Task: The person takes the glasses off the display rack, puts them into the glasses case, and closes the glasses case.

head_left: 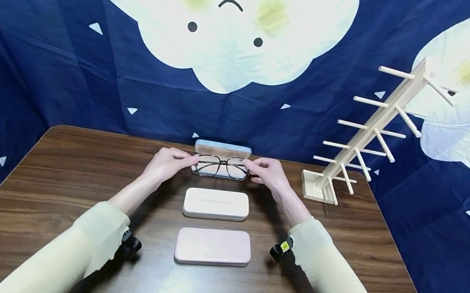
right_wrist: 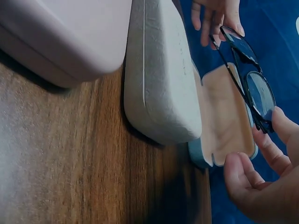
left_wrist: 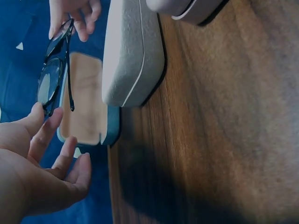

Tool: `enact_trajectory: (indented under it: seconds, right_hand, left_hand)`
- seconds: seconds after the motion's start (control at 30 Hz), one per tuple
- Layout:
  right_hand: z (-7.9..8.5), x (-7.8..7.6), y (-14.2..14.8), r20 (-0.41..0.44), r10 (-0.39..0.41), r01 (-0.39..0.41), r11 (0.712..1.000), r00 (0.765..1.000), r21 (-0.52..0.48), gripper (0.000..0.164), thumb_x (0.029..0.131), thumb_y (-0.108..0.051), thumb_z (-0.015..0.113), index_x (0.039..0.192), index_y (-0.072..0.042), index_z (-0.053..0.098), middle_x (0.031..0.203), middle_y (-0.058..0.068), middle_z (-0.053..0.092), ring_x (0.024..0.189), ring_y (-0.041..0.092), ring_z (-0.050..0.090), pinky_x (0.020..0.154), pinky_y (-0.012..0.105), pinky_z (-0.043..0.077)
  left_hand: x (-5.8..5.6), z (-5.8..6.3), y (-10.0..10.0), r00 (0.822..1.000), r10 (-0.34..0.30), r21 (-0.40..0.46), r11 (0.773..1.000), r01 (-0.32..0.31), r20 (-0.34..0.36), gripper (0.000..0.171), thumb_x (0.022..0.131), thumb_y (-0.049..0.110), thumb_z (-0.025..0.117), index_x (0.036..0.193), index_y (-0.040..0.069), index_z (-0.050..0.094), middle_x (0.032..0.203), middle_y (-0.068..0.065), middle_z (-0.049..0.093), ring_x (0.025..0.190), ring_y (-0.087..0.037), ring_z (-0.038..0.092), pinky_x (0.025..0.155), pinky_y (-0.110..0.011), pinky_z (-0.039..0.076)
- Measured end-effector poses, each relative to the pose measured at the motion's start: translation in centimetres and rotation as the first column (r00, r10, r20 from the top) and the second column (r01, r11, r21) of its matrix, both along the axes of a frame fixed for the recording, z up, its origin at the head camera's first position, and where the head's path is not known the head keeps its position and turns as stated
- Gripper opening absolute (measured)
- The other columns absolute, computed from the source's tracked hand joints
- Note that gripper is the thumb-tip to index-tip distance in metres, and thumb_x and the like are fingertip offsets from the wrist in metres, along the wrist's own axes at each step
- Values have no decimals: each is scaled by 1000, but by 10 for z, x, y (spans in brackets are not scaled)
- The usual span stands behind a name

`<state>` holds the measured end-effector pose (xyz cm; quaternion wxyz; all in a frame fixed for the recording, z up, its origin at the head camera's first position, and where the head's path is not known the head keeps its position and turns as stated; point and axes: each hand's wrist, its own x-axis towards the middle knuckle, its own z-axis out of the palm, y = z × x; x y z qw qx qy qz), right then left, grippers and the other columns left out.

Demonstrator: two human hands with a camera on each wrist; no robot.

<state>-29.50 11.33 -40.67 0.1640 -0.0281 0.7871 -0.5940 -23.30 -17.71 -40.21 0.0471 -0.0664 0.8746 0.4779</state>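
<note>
A pair of dark-framed glasses (head_left: 223, 162) is held up level between both hands, over an opened light-blue glasses case (head_left: 223, 146). My left hand (head_left: 169, 164) pinches the glasses at their left end between thumb and forefinger, its other fingers spread loosely. At the opposite end, my right hand (head_left: 268, 174) pinches the frame the same way. In the left wrist view the temples (left_wrist: 70, 88) lie folded behind the lenses. The case's beige lining (right_wrist: 226, 112) shows beneath the glasses in the right wrist view.
Nearer me lie a closed white glasses case (head_left: 216, 203) and a closed pink one (head_left: 213, 247), in line with the blue case. A wooden peg rack (head_left: 365, 132) stands at the table's back right. Blue cloth (head_left: 151, 117) hangs behind the wooden table (head_left: 73, 166).
</note>
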Motion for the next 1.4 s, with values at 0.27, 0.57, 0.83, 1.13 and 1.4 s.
enact_trajectory:
  seconds: [0.27, 0.57, 0.83, 1.13, 1.4]
  right_hand:
    - [-4, -13, -5, 67, 30, -25, 997, 997, -67, 27, 98, -20, 71, 106, 6, 71, 90, -6, 69, 85, 9, 65, 103, 50, 56]
    - [-11, -21, -3, 122, 59, -53, 997, 991, -50, 26, 101, -16, 66, 114, 7, 69, 106, 3, 69, 95, 14, 62, 110, 52, 51]
    - [-16, -33, -3, 136, 65, -63, 998, 989, -20, 35, 101, -14, 66, 124, 11, 64, 91, -7, 67, 92, 13, 60, 110, 52, 50]
    - [-19, -45, -6, 143, 54, -62, 997, 988, 48, 27, 99, -16, 69, 115, 5, 70, 85, -10, 67, 86, 10, 61, 101, 46, 57]
    - [-26, -50, -5, 150, 55, -66, 995, 987, 73, 19, 98, -19, 72, 103, -2, 75, 84, -11, 67, 81, 13, 60, 91, 38, 59]
  left_hand:
    - [-12, -2, -3, 1000, -5, -39, 999, 5, -11, 42, 95, 48, 70, 113, 11, 80, 135, -11, 70, 133, -31, 59, 115, -47, 44]
    - [-22, -11, -2, 1000, -21, -79, 997, 19, -18, 42, 94, 48, 71, 111, 10, 81, 134, -13, 70, 133, -32, 60, 114, -47, 45]
    - [-33, -15, -2, 1000, -17, -100, 995, 18, 11, 41, 94, 43, 71, 113, 8, 80, 137, -16, 68, 133, -34, 59, 113, -47, 45]
    - [-43, -22, -3, 999, -14, -154, 988, 19, 33, 44, 93, 49, 71, 113, 11, 80, 134, -15, 70, 128, -33, 61, 111, -47, 47]
    - [-51, -28, -4, 999, -47, -209, 977, 45, -5, 40, 94, 46, 71, 108, 10, 82, 126, -16, 73, 123, -36, 64, 108, -48, 49]
